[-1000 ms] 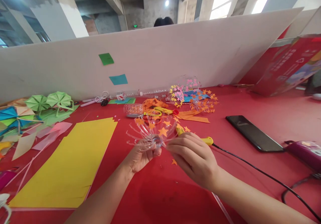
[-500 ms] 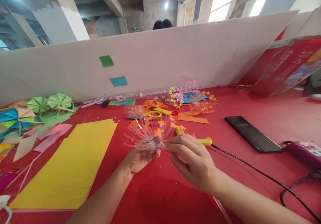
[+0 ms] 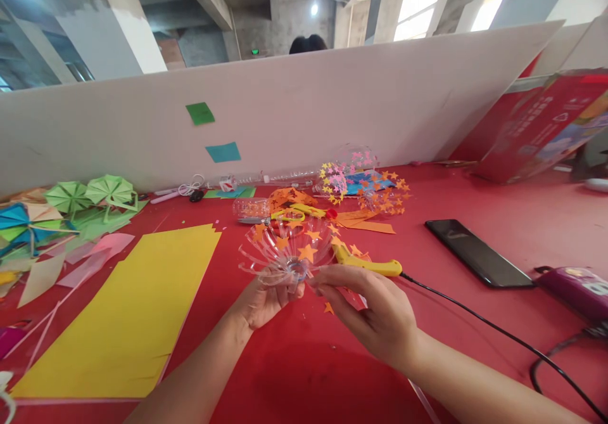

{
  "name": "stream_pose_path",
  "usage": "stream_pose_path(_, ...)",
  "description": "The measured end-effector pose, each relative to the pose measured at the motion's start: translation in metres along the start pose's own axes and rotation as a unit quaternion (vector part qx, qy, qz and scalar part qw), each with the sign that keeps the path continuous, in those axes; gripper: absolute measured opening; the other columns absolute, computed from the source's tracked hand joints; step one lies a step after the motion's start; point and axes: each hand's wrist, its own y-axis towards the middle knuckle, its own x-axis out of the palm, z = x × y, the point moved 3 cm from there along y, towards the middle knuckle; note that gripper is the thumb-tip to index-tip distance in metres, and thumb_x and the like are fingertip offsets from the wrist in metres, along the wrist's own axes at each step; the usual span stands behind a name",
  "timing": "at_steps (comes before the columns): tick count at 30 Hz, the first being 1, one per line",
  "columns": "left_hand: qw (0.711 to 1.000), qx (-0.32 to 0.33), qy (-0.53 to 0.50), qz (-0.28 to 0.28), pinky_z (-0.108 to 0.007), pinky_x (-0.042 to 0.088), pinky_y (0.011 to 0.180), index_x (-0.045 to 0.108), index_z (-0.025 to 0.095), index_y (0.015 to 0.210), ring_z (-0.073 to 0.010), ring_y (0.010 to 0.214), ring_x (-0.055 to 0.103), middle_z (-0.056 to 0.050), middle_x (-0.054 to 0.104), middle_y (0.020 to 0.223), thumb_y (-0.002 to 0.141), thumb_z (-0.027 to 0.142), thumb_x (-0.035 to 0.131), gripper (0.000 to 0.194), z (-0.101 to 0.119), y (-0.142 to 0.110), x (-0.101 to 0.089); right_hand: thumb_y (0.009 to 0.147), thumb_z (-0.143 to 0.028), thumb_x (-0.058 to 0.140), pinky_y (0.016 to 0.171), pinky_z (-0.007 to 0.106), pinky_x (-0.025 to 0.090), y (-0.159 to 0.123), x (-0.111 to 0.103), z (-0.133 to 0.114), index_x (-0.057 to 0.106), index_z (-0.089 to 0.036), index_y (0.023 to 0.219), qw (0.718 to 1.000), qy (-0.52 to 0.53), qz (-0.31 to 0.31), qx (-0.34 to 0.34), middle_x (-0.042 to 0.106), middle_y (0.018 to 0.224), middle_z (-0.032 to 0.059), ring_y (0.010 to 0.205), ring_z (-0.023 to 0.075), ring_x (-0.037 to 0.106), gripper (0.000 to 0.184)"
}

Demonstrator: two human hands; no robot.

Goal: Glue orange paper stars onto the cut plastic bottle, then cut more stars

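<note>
A clear plastic bottle piece (image 3: 275, 256), cut into thin strips that fan out like a flower, is held over the red table. Orange paper stars (image 3: 306, 253) sit on several strips. My left hand (image 3: 270, 300) is closed around its base from below. At its right side, the thumb and fingers of my right hand (image 3: 365, 303) pinch one of the clear strips; the exact contact is small and partly hidden. Just behind my right hand lies a yellow glue gun (image 3: 370, 264) with a black cord.
Yellow paper sheets (image 3: 123, 310) lie left, near green folded paper umbrellas (image 3: 110, 189). Yellow-handled scissors (image 3: 287, 213), orange paper strips (image 3: 368, 222) and star-covered plastic pieces (image 3: 335, 182) lie behind. A black phone (image 3: 479, 253) is right, before a red box (image 3: 527, 126). A white partition (image 3: 285, 107) closes the back.
The bottle piece has turned and tilted slightly, its stars shifting right. My right hand has lowered a little, and an orange star shows more clearly beneath it. My left hand keeps its grip.
</note>
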Motion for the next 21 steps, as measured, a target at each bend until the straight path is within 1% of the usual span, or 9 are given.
stream_pose_path(4, 1.0, 0.003, -0.005, 0.003, -0.019, 0.051, 0.064, 0.068, 0.015, 0.092, -0.0067, 0.06, 0.059, -0.001, 0.069, 0.08, 0.065, 0.013, 0.078, 0.029, 0.0013, -0.0004, 0.0026, 0.089, -0.006, 0.054, 0.067, 0.024, 0.057, 0.0004, 0.0005, -0.0001, 0.058, -0.018, 0.106, 0.999, 0.001, -0.014, -0.038, 0.073, 0.084, 0.0061, 0.073, 0.0153, 0.07, 0.021)
stream_pose_path(7, 1.0, -0.001, -0.007, 0.011, -0.019, 0.051, 0.064, 0.067, 0.015, 0.096, -0.0088, 0.066, 0.062, -0.002, 0.07, 0.084, 0.063, 0.013, 0.08, 0.036, 0.0005, -0.0005, 0.0012, 0.087, -0.003, 0.052, 0.064, 0.026, 0.057, 0.0012, -0.0005, -0.0017, 0.059, -0.015, 0.1, 0.997, 0.01, -0.022, -0.07, 0.072, 0.083, 0.0095, 0.072, 0.0168, 0.07, 0.019)
stream_pose_path(10, 1.0, -0.004, -0.004, 0.006, -0.02, 0.05, 0.063, 0.067, 0.015, 0.098, -0.0097, 0.068, 0.062, -0.004, 0.07, 0.087, 0.062, 0.012, 0.079, 0.038, -0.0007, -0.0003, -0.0003, 0.086, -0.002, 0.05, 0.06, 0.025, 0.055, 0.0019, -0.0015, -0.0037, 0.059, -0.015, 0.096, 0.996, 0.008, -0.021, -0.081, 0.071, 0.078, 0.0089, 0.068, 0.0162, 0.068, 0.019)
stream_pose_path(14, 1.0, -0.003, 0.02, -0.018, -0.019, 0.047, 0.06, 0.068, 0.013, 0.096, -0.0072, 0.059, 0.057, -0.004, 0.068, 0.079, 0.066, 0.017, 0.078, 0.033, -0.0011, -0.0007, 0.0018, 0.087, -0.003, 0.046, 0.052, 0.023, 0.051, 0.0019, -0.0012, -0.0071, 0.057, -0.017, 0.092, 0.995, -0.025, -0.039, -0.085, 0.067, 0.069, 0.0053, 0.058, 0.0143, 0.064, 0.019)
stream_pose_path(16, 0.999, -0.008, 0.028, -0.024, -0.019, 0.046, 0.061, 0.068, 0.012, 0.095, -0.0072, 0.059, 0.057, -0.004, 0.068, 0.078, 0.066, 0.018, 0.078, 0.031, -0.0011, -0.0009, 0.003, 0.089, -0.005, 0.044, 0.05, 0.025, 0.05, 0.0016, -0.0009, -0.0083, 0.057, -0.016, 0.092, 0.993, -0.041, -0.054, -0.092, 0.067, 0.068, 0.0064, 0.057, 0.0155, 0.063, 0.018)
stream_pose_path(19, 0.999, -0.01, 0.025, -0.025, -0.019, 0.047, 0.063, 0.069, 0.012, 0.092, -0.0087, 0.063, 0.059, -0.004, 0.068, 0.079, 0.066, 0.018, 0.077, 0.028, -0.001, -0.0005, 0.0028, 0.091, -0.007, 0.042, 0.052, 0.027, 0.051, 0.0001, 0.0001, -0.0076, 0.057, -0.015, 0.096, 0.992, -0.031, -0.067, -0.098, 0.068, 0.072, 0.0089, 0.06, 0.0176, 0.064, 0.017)
stream_pose_path(21, 1.0, -0.005, 0.009, -0.015, -0.02, 0.048, 0.065, 0.07, 0.012, 0.087, -0.0097, 0.066, 0.061, -0.004, 0.068, 0.08, 0.067, 0.016, 0.076, 0.022, -0.001, 0.0002, 0.0009, 0.091, -0.007, 0.045, 0.058, 0.027, 0.053, -0.001, 0.0013, -0.0052, 0.056, -0.016, 0.1, 0.995, -0.012, -0.063, -0.079, 0.069, 0.077, 0.0088, 0.066, 0.0178, 0.066, 0.017)
